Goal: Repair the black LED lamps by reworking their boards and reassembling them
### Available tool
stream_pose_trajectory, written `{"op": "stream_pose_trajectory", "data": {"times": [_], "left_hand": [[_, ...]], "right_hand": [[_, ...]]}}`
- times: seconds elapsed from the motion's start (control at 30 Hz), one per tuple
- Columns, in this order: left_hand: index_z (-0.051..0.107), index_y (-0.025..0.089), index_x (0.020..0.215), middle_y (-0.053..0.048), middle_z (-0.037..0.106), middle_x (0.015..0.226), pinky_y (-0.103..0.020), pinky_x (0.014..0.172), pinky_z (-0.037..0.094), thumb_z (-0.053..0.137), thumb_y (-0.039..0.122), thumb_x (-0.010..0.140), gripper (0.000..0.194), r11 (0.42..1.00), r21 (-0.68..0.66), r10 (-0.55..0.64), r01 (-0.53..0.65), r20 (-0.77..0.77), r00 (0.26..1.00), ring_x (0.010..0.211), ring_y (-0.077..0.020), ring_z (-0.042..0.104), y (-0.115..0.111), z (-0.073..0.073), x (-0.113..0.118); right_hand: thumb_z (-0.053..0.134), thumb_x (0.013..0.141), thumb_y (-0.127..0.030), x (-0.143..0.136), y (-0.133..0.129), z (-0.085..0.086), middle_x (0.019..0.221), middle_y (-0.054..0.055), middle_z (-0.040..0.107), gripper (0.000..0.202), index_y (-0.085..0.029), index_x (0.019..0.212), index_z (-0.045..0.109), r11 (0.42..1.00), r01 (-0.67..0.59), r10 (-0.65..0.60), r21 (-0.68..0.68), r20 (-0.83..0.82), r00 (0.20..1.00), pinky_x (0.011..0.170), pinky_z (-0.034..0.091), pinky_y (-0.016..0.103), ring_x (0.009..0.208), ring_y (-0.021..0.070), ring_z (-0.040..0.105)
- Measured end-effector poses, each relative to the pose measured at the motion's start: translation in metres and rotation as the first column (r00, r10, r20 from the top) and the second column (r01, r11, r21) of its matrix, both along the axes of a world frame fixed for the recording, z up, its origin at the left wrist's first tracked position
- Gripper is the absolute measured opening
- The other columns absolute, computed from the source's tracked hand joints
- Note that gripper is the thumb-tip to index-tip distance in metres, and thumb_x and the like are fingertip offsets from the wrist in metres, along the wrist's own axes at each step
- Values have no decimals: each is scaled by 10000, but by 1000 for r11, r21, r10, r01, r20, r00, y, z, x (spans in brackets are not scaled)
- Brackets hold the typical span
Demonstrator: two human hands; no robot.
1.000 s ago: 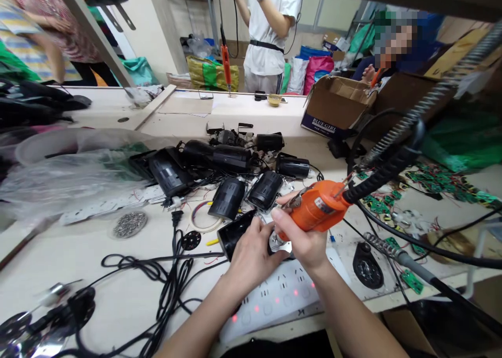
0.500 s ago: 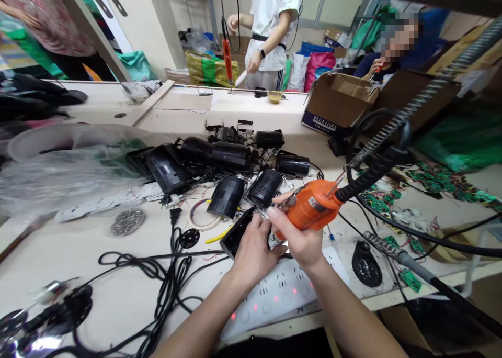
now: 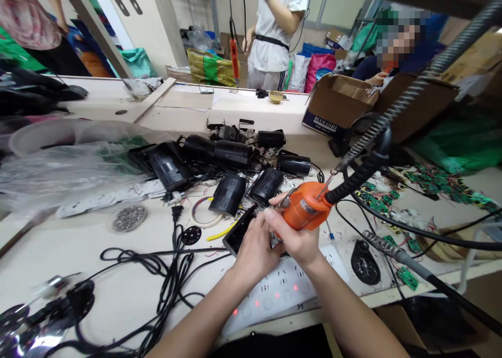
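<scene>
My right hand [image 3: 298, 241] is wrapped round an orange electric screwdriver [image 3: 306, 207], which hangs from a coiled spring and black cable. Its tip points down and left, toward a black plastic housing [image 3: 237, 236]. Closed on that housing is my left hand [image 3: 257, 245], whose fingers hide much of it and the screwdriver's tip. Under both wrists lies a white power strip [image 3: 270, 298] with red lights. Just beyond the hands sit black cylindrical housings [image 3: 227, 194], a yellow-handled tool [image 3: 220, 232] and a roll of tape [image 3: 202, 214].
Several more black housings [image 3: 169, 164] are heaped at mid-table. A dish of screws [image 3: 129, 218] and coiled black cables [image 3: 172, 279] lie left. Green circuit boards [image 3: 435, 182] cover the right side. An open carton [image 3: 337, 104] stands behind, and a co-worker in a white shirt [image 3: 274, 38] is across the table.
The screwdriver has tilted and shifted slightly left in my right hand. My left hand stays on the housing. The co-worker opposite has raised one arm and let go of a hanging screwdriver's area.
</scene>
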State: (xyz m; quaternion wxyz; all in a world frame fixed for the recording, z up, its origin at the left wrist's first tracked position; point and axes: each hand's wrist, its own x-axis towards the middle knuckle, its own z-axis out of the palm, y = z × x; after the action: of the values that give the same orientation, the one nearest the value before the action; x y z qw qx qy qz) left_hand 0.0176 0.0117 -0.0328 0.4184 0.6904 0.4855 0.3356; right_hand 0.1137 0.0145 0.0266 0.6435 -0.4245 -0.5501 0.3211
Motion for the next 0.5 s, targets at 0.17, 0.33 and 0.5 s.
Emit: {"op": "stream_pose_trajectory", "data": {"times": [0.17,0.33,0.5], "left_hand": [[658,194,1100,-123,630,1123,-482,975,422,610,108,728,384,992,122,-21,25,-39,999,1102,-348,547,0,-5,-1],[666,195,1109,-105,651,1130,-417,980,426,597,84,757,375,991,131,-14,2,93,996,1103,-327,563,-1,-3,-1],[615,211,1196,-88,607,1226,-441,1004,413,690,119,680,529,997,50,45,-51,113,993,1131,-341,548,-1,-5,-1]], "right_hand": [[715,730,-187,-3,3,-2,690,-21,647,124,-219,819,634,998,-33,30,59,50,998,640,579,302,598,153,638],[725,728,-240,-3,8,-4,698,-8,653,123,-218,815,641,993,-113,106,35,160,981,634,566,312,624,167,627],[721,685,-251,-2,21,-1,684,-14,651,105,-207,741,643,985,-148,155,-90,77,985,613,554,302,617,158,614]]}}
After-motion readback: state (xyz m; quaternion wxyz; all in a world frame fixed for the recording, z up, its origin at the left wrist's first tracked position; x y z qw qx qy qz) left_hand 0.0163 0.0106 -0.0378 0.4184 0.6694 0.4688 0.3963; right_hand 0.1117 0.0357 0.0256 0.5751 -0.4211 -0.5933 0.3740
